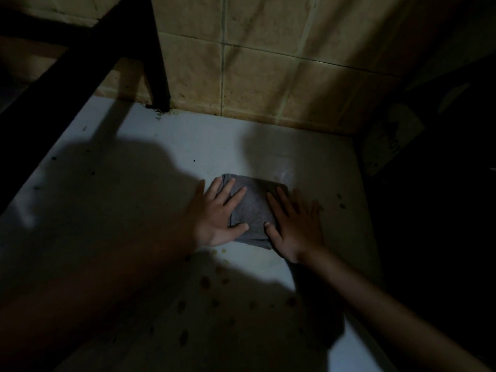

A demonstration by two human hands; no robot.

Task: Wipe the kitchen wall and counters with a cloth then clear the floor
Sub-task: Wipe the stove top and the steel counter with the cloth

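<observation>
Flat on the white, stain-speckled counter (308,162) lies the folded grey cloth (253,210) — left hand (218,213) and right hand (296,224) both press it with straight, spread fingers, forearms extended toward the tan tiled wall (268,63).

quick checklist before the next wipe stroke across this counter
1. Both hands on the cloth: ok, left hand and right hand press it flat with straight fingers.
2. Cloth folded and flat on the counter: ok.
3. Brown spots near the front edge wiped: not ok.
4. Path towards the tiled wall free: ok, only the dark frame leg stands at the left.
5. Cloth damp: cannot tell.
</observation>
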